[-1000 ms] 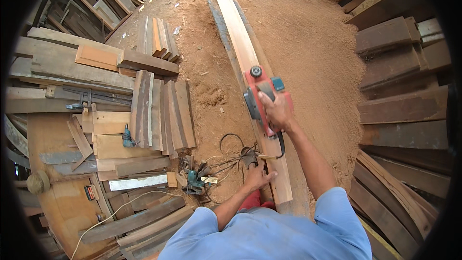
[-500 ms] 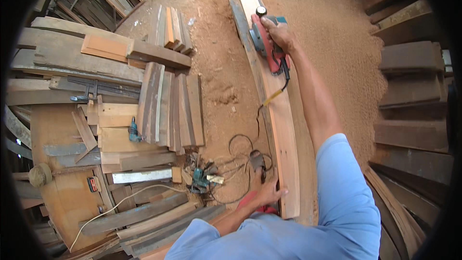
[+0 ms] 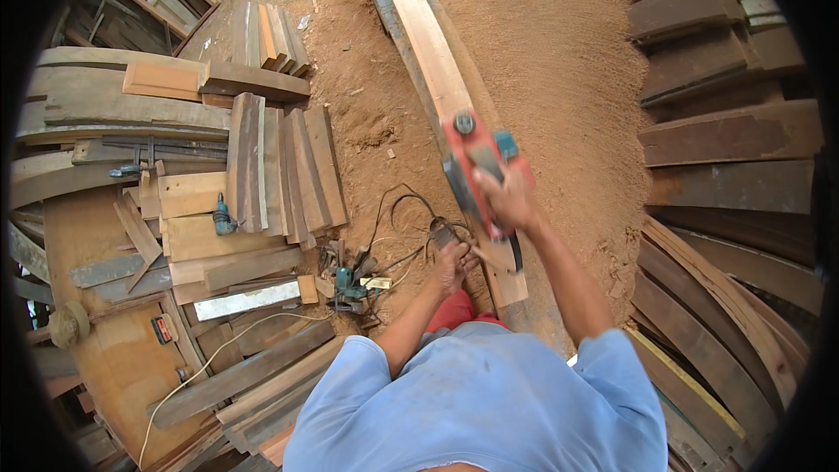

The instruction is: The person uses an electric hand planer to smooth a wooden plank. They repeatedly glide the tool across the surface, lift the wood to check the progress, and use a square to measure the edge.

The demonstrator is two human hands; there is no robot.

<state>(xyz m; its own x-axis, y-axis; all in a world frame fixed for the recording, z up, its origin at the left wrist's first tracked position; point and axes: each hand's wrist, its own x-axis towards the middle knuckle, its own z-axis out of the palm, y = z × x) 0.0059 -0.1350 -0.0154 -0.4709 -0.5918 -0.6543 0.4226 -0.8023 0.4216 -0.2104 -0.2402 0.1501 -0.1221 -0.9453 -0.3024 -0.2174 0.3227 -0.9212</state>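
A red electric planer (image 3: 468, 170) rests on a long pale wooden plank (image 3: 419, 44), toward its near end. My right hand (image 3: 507, 197) is closed around the planer's handle, slightly blurred by motion. From the tool's back end a dark power cord (image 3: 516, 253) bends down, with a yellowish stretch leading toward my other hand. Left of the plank, my left hand (image 3: 452, 267) is curled, its fingers closed on what looks like this cord. The plank lies on a darker beam (image 3: 476, 92). Behind my left hand, a dark object (image 3: 443, 232) sits among looped cords.
Sawdust (image 3: 559, 61) covers the ground on both sides. Stacked boards (image 3: 284, 166) and a teal power tool (image 3: 224, 217) lie at left, with another teal tool (image 3: 348, 287) nearer. Dark planks (image 3: 725, 140) line the right side.
The planer, in my right hand, has come back along the plank toward me. My left hand has left the plank's edge and curled near the cord. The view has shifted.
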